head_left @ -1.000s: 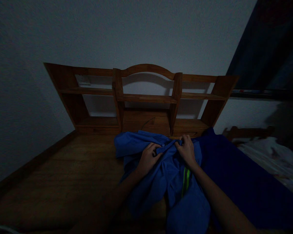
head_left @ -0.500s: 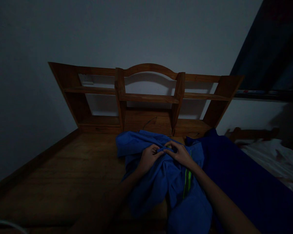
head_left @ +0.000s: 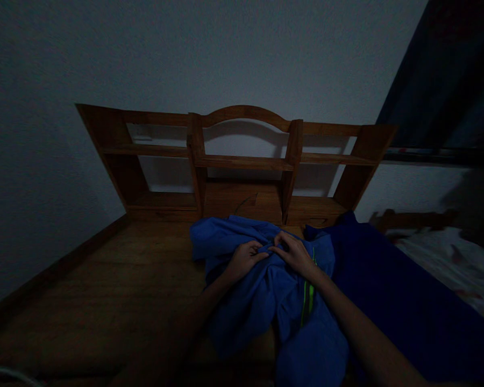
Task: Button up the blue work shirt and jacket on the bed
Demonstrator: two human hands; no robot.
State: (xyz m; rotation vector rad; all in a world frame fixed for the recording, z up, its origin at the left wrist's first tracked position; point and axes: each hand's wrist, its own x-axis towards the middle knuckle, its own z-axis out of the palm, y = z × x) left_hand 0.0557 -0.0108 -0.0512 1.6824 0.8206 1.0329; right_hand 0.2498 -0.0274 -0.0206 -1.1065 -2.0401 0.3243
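Observation:
A crumpled blue garment (head_left: pixel 250 309) with a yellow-green and dark stripe lies on the wooden board, its lower part reaching the front edge. My left hand (head_left: pixel 245 258) pinches a fold of it near the middle. Close by on the right, my right hand (head_left: pixel 293 251) grips the same fold between thumb and fingers. The fingertips of both hands almost meet. In the dim light I cannot make out any small detail between them.
A wooden shelf unit (head_left: pixel 244 162) stands against the wall behind the garment. Dark blue cloth (head_left: pixel 391 285) spreads along the right. Farther right lies whitish bedding (head_left: pixel 447 252). A pale cord (head_left: pixel 12 372) shows at the lower left.
Both hands keep hold of the garment at nearly the same place. The right fingers have drawn in slightly over the fold. The whole view has shifted a little.

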